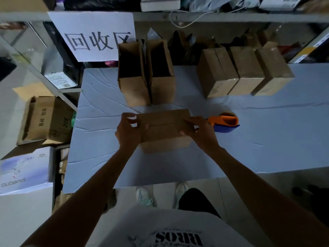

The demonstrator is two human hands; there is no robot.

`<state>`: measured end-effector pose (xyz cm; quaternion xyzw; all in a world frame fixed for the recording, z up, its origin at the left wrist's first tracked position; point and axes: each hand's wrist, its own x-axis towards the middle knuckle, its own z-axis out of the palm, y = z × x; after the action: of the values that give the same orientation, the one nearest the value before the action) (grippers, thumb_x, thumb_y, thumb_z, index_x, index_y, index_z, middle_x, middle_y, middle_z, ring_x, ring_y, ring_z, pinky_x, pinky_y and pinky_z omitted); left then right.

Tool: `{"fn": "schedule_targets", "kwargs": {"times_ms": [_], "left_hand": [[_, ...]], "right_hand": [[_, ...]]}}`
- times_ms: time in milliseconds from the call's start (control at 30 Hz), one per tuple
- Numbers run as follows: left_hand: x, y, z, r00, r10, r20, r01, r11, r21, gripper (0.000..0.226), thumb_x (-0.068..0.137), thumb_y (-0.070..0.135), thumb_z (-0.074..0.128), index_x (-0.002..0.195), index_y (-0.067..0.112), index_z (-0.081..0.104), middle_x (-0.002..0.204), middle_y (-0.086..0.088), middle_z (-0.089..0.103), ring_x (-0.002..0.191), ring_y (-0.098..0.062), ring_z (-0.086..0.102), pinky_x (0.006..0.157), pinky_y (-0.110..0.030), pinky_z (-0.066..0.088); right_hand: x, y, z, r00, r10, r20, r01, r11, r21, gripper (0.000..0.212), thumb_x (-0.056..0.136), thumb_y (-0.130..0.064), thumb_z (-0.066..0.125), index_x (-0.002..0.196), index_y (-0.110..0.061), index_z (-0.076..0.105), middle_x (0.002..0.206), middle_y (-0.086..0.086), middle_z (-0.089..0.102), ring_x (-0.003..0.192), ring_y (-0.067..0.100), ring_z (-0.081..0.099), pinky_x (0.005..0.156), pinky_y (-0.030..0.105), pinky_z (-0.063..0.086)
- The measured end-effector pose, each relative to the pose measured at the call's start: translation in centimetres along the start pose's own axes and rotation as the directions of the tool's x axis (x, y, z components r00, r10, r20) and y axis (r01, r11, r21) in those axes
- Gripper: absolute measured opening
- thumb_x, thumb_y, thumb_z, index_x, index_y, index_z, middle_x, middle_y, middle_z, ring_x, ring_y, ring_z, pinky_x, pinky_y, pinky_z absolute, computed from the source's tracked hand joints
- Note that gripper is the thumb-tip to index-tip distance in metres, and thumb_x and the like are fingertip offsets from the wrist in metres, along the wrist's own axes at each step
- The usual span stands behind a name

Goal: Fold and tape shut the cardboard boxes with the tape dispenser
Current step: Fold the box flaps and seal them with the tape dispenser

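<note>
Folding looks complete: on the creased pale-blue table cover (106, 148), the plain brown rectangular cardboard box (165, 134) sits mid-table, matte flaps flat, seam apparently untaped. Left hand (129, 132) and right hand (199, 132) clamp curled fingers over its ends. Next move, likely: right hand lets go to fetch the orange-and-blue plastic tape dispenser (226, 122) just beside it.

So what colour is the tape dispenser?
Tape dispenser: orange with a blue base, seen in the head view.

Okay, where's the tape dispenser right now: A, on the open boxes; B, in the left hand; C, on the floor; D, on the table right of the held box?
D: the tape dispenser lies on the table beside the right hand, which grips the box with the left hand.
</note>
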<state>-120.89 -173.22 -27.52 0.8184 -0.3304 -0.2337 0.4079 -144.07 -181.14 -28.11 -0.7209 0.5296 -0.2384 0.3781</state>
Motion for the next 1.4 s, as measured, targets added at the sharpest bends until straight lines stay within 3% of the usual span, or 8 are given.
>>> {"fn": "schedule_targets", "kwargs": {"times_ms": [167,367,500,733,900,1033,1167,1400], "left_hand": [[0.2,1.5,1.8,0.988,-0.128,0.086,0.128,0.992,0.0,0.051,0.072,0.039,0.08,0.116,0.023,0.057,0.108,0.008,0.064,0.099,-0.013,0.057,0.094,-0.037,0.043],[0.9,3.5,3.3,0.976,-0.199,0.086,0.198,0.98,0.018,0.038,0.077,0.021,0.075,0.112,0.021,0.059,0.115,0.0,0.066,0.096,-0.023,0.065,0.079,-0.046,0.056],[1.0,4.2,3.9,0.989,-0.141,0.048,0.131,0.975,0.18,0.038,0.079,0.024,0.074,0.111,0.013,0.057,0.114,-0.005,0.067,0.098,-0.027,0.064,0.083,-0.038,0.051],[1.1,5.6,5.2,0.991,-0.136,-0.003,0.131,0.952,0.277,0.031,0.082,0.031,0.069,0.102,0.012,0.056,0.102,0.002,0.064,0.088,-0.02,0.055,0.076,-0.033,0.037],[0.8,5.3,5.6,0.986,-0.161,-0.048,0.168,0.942,0.29,0.031,0.078,0.026,0.071,0.103,0.014,0.057,0.097,0.011,0.06,0.086,-0.014,0.05,0.076,-0.03,0.03],[1.2,5.9,5.4,0.986,-0.164,-0.011,0.159,0.939,0.304,0.033,0.078,0.026,0.073,0.103,0.012,0.057,0.098,0.007,0.061,0.09,-0.017,0.053,0.077,-0.03,0.03],[1.1,6.0,5.4,0.983,-0.184,-0.002,0.175,0.934,0.31,0.036,0.078,0.025,0.074,0.106,0.011,0.055,0.108,0.001,0.066,0.095,-0.023,0.057,0.077,-0.031,0.032],[0.9,5.8,5.5,0.987,-0.16,0.006,0.155,0.963,0.221,0.031,0.08,0.021,0.073,0.104,0.012,0.058,0.106,-0.001,0.067,0.087,-0.019,0.058,0.075,-0.031,0.036]], "right_hand": [[0.8,1.3,-1.7,0.998,0.051,-0.043,-0.049,0.998,0.034,0.061,0.062,-0.035,0.087,0.116,-0.021,0.061,0.098,-0.018,0.056,0.086,-0.004,0.054,0.068,0.003,0.043],[2.1,3.0,-4.1,0.999,0.052,-0.007,-0.051,0.994,0.098,0.047,0.071,-0.047,0.072,0.104,-0.021,0.051,0.094,-0.002,0.06,0.08,0.011,0.06,0.062,0.027,0.051],[4.0,6.7,-7.2,0.964,0.15,-0.221,-0.209,0.938,-0.277,0.046,0.075,-0.018,0.069,0.113,-0.004,0.047,0.11,0.015,0.053,0.104,0.032,0.051,0.083,0.04,0.045],[5.5,11.8,-8.4,0.954,0.268,0.135,-0.145,0.806,-0.574,0.06,0.077,-0.01,0.069,0.128,0.001,0.04,0.12,0.017,0.048,0.111,0.034,0.049,0.089,0.041,0.046],[5.9,13.1,-8.3,0.957,0.196,0.212,-0.071,0.871,-0.486,0.026,0.088,-0.015,0.063,0.114,-0.018,0.062,0.112,0.004,0.062,0.101,0.024,0.056,0.088,0.041,0.048],[5.7,11.5,-9.9,0.962,-0.008,0.272,0.116,0.916,-0.385,0.051,0.079,0.003,0.056,0.104,-0.039,0.069,0.103,-0.016,0.065,0.097,0.01,0.057,0.085,0.035,0.046],[7.5,8.9,-11.0,0.971,0.229,0.066,-0.208,0.949,-0.239,0.03,0.069,-0.014,0.073,0.098,-0.021,0.069,0.086,0.0,0.068,0.085,0.019,0.067,0.065,0.027,0.046],[11.4,4.6,-13.5,0.95,0.152,0.271,-0.084,0.965,-0.247,0.042,0.087,-0.03,0.067,0.118,-0.008,0.05,0.105,0.008,0.062,0.093,0.023,0.06,0.074,0.029,0.047]]}}
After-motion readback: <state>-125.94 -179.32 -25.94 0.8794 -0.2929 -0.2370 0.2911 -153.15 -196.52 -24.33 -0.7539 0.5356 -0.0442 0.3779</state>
